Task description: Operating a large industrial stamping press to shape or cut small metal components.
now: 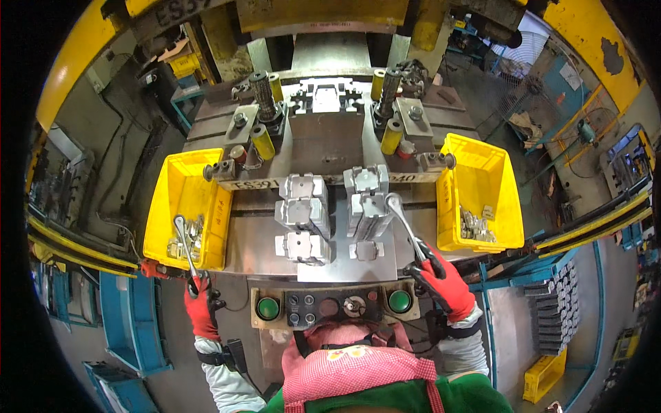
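Observation:
My left hand (201, 308), in a red and black glove, is closed around a long silver wrench-like tool (186, 249) with a rounded ring end. That end is over the left yellow bin (213, 237), which holds small metal pieces (192, 233). My right hand (446, 283), gloved alike, grips a similar silver wrench-like tool (406, 226). Its ring end is beside the right stacks of grey metal parts (369, 203). To their left are more stacked grey parts (303, 212), and a low single piece (365, 251) lies at the near right.
A control box (330, 308) with two green buttons stands before me. Behind the stacks is the press die (326, 131), flanked by posts. At the right sit another yellow bin (513, 206) with metal pieces and a rack of dark parts (554, 310). Yellow press columns frame the scene.

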Action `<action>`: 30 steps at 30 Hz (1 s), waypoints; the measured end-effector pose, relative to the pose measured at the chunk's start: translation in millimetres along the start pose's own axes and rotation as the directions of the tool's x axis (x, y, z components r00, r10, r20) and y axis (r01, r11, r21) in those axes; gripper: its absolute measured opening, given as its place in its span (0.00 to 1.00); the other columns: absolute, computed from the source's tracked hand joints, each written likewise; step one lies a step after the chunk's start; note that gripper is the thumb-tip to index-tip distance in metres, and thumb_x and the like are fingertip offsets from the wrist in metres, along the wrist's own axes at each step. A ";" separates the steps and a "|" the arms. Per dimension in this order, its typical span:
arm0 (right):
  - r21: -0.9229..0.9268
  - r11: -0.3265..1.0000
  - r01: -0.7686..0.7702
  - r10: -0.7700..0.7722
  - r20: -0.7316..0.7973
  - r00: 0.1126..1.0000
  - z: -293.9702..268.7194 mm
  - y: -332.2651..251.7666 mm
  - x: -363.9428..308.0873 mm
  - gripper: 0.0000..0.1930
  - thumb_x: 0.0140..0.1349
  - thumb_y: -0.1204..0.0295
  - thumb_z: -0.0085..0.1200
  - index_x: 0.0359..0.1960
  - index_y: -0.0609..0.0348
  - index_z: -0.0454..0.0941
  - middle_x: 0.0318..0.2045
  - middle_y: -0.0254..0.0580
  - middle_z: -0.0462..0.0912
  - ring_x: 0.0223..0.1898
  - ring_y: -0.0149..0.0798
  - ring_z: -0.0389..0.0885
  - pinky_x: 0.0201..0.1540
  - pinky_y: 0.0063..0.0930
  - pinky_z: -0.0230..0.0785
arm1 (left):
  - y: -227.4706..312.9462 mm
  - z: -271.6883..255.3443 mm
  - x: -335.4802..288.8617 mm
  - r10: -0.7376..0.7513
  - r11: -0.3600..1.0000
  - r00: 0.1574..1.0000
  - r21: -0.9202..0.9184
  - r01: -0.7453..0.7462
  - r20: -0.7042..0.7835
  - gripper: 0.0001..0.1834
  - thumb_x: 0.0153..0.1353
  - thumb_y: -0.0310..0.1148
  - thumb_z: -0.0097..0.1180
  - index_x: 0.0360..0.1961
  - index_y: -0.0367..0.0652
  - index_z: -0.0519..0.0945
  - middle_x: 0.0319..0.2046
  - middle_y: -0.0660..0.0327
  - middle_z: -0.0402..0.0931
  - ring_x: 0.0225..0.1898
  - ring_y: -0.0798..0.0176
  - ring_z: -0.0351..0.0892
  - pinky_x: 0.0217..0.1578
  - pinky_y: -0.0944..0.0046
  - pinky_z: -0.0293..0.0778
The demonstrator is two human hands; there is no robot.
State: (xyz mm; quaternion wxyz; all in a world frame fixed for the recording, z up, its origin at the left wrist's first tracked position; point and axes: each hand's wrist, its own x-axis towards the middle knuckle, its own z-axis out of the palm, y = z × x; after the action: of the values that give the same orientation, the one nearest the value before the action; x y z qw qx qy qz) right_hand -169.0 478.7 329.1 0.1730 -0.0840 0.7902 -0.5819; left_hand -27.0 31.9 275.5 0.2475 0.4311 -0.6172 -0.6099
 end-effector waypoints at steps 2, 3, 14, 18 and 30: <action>0.110 0.988 -0.108 0.085 0.195 0.977 -7.6 18.0 -12.4 0.29 0.52 0.72 0.52 0.57 0.53 0.56 0.25 0.26 0.68 0.29 0.22 0.62 0.33 0.15 0.59 | -6.2 -2.0 -8.9 -0.022 0.997 0.999 -0.070 0.025 0.041 0.11 0.52 0.36 0.52 0.34 0.45 0.68 0.14 0.67 0.64 0.11 0.72 0.64 0.09 0.71 0.64; -0.004 0.986 -0.166 0.162 0.238 0.958 -5.5 30.8 -14.4 0.30 0.52 0.71 0.52 0.57 0.53 0.56 0.26 0.27 0.68 0.29 0.22 0.62 0.34 0.16 0.60 | -9.2 -2.1 -12.9 -0.033 0.996 0.998 -0.079 0.037 0.051 0.12 0.52 0.33 0.53 0.36 0.44 0.68 0.15 0.67 0.65 0.12 0.71 0.66 0.10 0.71 0.65; -0.102 0.990 -0.092 0.123 0.348 0.929 -29.1 21.8 -14.7 0.29 0.51 0.69 0.53 0.55 0.55 0.58 0.31 0.30 0.70 0.33 0.23 0.64 0.38 0.18 0.60 | -11.0 8.2 -23.3 0.084 0.996 0.995 -0.010 -0.083 0.046 0.10 0.52 0.30 0.53 0.35 0.42 0.70 0.17 0.66 0.67 0.13 0.72 0.67 0.10 0.72 0.64; 0.214 0.975 -0.068 0.020 0.218 0.976 -35.0 -43.6 48.7 0.24 0.56 0.71 0.47 0.54 0.61 0.59 0.33 0.29 0.69 0.36 0.22 0.63 0.39 0.16 0.60 | -2.5 10.4 -26.1 -0.036 0.995 0.998 -0.092 0.041 0.050 0.09 0.52 0.30 0.53 0.34 0.42 0.69 0.17 0.66 0.67 0.13 0.72 0.67 0.11 0.72 0.63; -0.018 0.993 0.113 -0.105 0.239 0.965 20.9 -91.4 317.7 0.10 0.51 0.66 0.52 0.33 0.57 0.70 0.25 0.31 0.73 0.23 0.26 0.70 0.24 0.20 0.63 | -31.5 -14.9 -52.7 -0.118 0.986 0.993 -0.122 0.114 -0.023 0.09 0.52 0.27 0.52 0.35 0.44 0.68 0.20 0.67 0.66 0.14 0.72 0.66 0.10 0.72 0.64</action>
State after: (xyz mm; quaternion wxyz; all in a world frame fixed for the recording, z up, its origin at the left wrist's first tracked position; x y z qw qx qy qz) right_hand -461.7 325.7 354.5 0.2327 -0.1992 0.7671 -0.5637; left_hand 19.3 71.5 258.7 0.2465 0.4599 -0.5493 -0.6527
